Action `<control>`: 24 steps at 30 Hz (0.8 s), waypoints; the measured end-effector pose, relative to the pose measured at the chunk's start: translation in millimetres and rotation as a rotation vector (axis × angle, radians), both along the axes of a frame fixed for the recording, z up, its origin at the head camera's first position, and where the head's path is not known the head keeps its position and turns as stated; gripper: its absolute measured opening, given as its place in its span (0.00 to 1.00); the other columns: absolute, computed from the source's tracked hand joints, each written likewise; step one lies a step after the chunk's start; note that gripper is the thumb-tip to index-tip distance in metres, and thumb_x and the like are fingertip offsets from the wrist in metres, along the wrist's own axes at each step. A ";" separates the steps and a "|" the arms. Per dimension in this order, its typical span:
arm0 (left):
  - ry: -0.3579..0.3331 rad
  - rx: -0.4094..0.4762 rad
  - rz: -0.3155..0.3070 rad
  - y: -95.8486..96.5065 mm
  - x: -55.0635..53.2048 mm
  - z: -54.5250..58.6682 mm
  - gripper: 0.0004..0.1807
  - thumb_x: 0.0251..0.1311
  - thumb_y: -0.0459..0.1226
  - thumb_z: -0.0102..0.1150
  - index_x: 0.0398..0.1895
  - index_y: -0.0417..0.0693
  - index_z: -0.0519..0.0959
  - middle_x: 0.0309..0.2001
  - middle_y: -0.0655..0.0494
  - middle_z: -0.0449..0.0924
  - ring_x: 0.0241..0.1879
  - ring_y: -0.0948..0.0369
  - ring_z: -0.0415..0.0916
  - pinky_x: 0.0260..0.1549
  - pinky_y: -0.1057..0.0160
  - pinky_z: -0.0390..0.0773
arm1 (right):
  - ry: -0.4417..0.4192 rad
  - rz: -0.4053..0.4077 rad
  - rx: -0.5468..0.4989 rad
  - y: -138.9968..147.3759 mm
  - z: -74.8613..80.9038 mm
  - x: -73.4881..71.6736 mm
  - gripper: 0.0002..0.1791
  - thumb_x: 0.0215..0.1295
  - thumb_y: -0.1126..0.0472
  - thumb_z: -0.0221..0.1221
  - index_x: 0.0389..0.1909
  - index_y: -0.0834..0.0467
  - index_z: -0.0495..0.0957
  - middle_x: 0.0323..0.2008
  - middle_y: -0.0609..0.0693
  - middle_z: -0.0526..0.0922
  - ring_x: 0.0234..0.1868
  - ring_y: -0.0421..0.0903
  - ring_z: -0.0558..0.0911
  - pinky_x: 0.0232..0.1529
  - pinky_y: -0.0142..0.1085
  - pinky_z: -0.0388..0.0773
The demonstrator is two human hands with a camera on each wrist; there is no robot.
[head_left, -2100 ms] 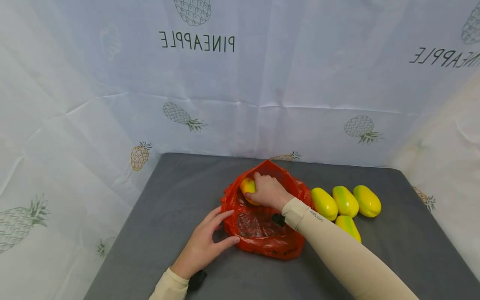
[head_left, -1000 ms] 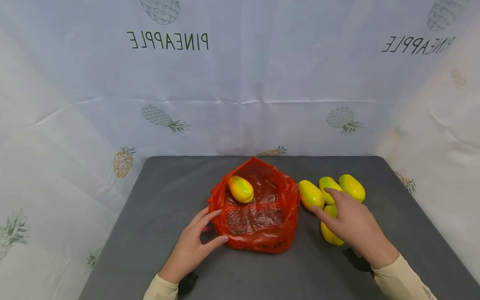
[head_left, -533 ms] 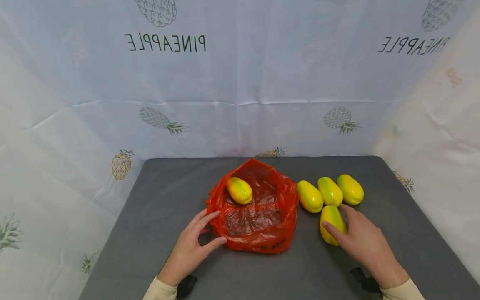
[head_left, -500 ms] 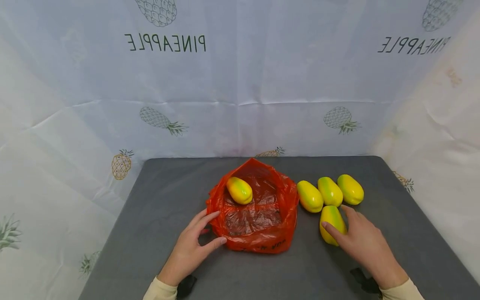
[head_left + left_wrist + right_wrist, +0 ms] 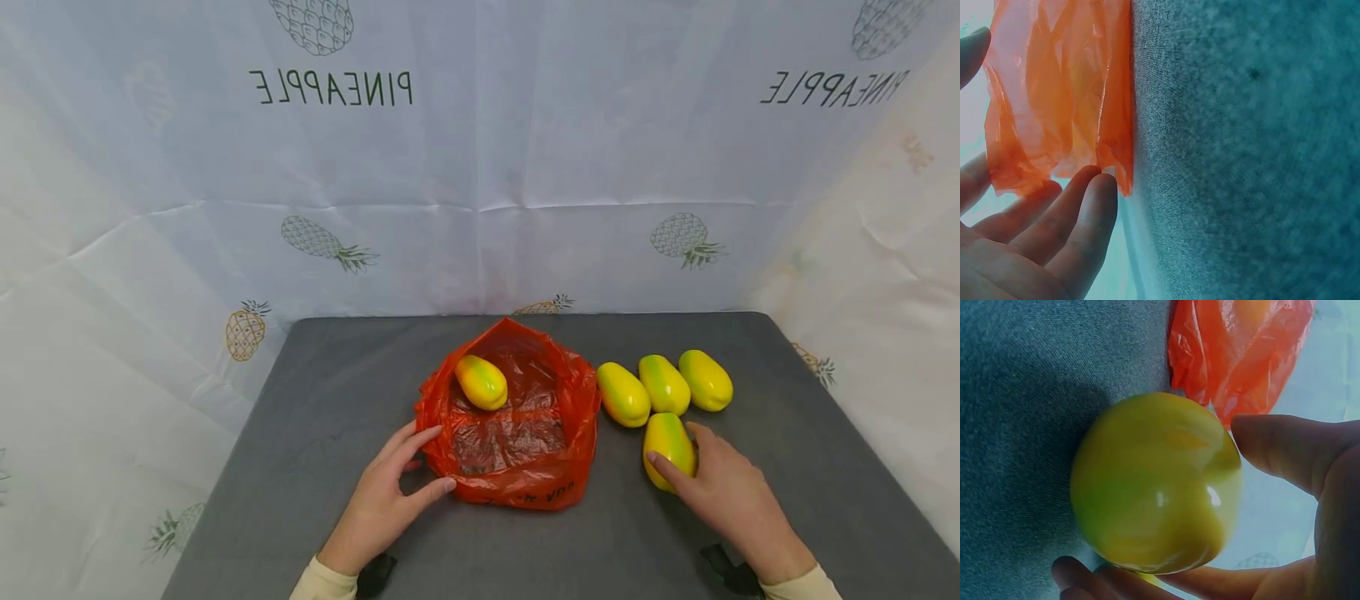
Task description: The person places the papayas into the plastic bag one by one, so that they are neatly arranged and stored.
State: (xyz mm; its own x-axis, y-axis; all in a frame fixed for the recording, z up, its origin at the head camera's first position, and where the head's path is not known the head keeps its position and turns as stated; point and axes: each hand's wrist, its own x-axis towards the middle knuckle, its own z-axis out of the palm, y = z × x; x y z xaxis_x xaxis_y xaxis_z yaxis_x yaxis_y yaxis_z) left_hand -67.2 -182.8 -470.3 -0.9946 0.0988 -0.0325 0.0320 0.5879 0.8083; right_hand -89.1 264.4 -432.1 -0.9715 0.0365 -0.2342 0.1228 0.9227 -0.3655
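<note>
Picking step, seemingly: right hand [image 5: 738, 500] curled round front mango-like fruit [image 5: 669, 452], toward right edge of bench [image 5: 802, 442]; left hand [image 5: 378, 496], spread wide, touches red plastic bag [image 5: 525, 485]. Next likely needs lift bagward.

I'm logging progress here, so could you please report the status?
Left hand touching red bag, one yellow fruit inside. Right hand round frontmost loose fruit. Three more fruits behind it. Nothing seen blocking the way to the bag.
</note>
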 end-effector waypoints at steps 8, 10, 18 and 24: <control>0.000 -0.016 0.003 -0.2 0.2 -0.7 0.42 0.56 0.62 0.78 0.75 0.69 0.76 0.82 0.58 0.64 0.73 0.56 0.75 0.63 0.51 0.86 | 0.000 0.001 -0.016 -0.4 -4.7 1.3 0.57 0.73 0.26 0.57 0.75 0.75 0.62 0.61 0.73 0.82 0.43 0.55 0.85 0.42 0.55 0.84; 0.000 -0.020 0.003 -0.3 -0.3 -1.2 0.42 0.56 0.62 0.78 0.75 0.69 0.76 0.82 0.59 0.64 0.73 0.57 0.75 0.63 0.51 0.86 | 0.008 0.005 -0.016 0.0 -5.6 1.9 0.57 0.74 0.27 0.58 0.75 0.75 0.62 0.60 0.74 0.81 0.43 0.56 0.86 0.42 0.57 0.84; 0.026 -0.026 -0.008 -0.3 0.1 -2.5 0.43 0.57 0.63 0.77 0.76 0.68 0.76 0.82 0.58 0.65 0.72 0.56 0.76 0.62 0.51 0.86 | -0.012 0.011 -0.016 2.7 0.8 6.1 0.55 0.73 0.28 0.60 0.76 0.73 0.63 0.61 0.72 0.82 0.43 0.54 0.85 0.40 0.54 0.84; 0.034 -0.027 -0.012 -0.7 1.1 -1.9 0.43 0.57 0.64 0.76 0.76 0.67 0.76 0.82 0.56 0.65 0.70 0.55 0.78 0.62 0.49 0.86 | 0.022 0.040 0.002 6.6 16.4 8.7 0.55 0.73 0.28 0.61 0.76 0.72 0.64 0.58 0.69 0.84 0.39 0.49 0.83 0.34 0.44 0.79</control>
